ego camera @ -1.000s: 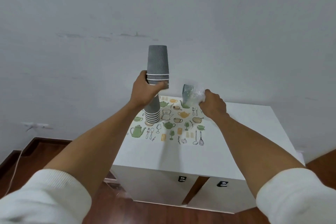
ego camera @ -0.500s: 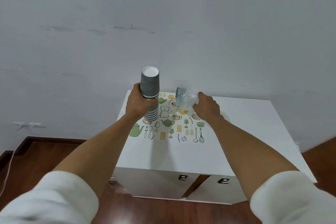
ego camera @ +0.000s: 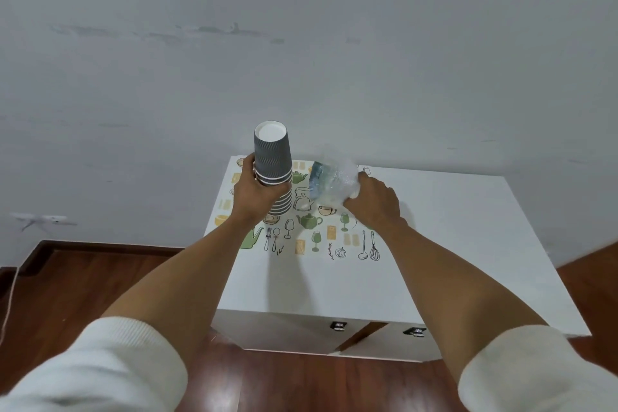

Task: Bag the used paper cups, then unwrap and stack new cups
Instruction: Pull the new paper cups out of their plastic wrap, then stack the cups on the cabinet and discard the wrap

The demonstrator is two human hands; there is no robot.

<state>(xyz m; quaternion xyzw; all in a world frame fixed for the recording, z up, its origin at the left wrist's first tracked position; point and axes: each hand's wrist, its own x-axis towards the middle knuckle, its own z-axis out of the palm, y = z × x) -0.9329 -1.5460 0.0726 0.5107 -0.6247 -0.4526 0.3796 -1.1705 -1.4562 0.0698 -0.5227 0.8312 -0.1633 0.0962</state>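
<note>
Stack of grey ribbed paper cups point(ego camera: 272, 174) stands upright, rims down, over the white cabinet point(ego camera: 451, 211); our left hand point(ego camera: 255, 192) wraps its middle. Just right, our right hand point(ego camera: 374, 199) clutches the crumpled plastic wrapper point(ego camera: 331, 182).

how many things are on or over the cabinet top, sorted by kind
stack of grey paper cups: 1, gripped by the left hand
crumpled clear plastic wrapper: 1, in the right hand
printed mat: 1
total: 3

Cup stack point(ego camera: 272, 174) base behind left hand point(ego camera: 255, 192), both sleeves cropped
</note>
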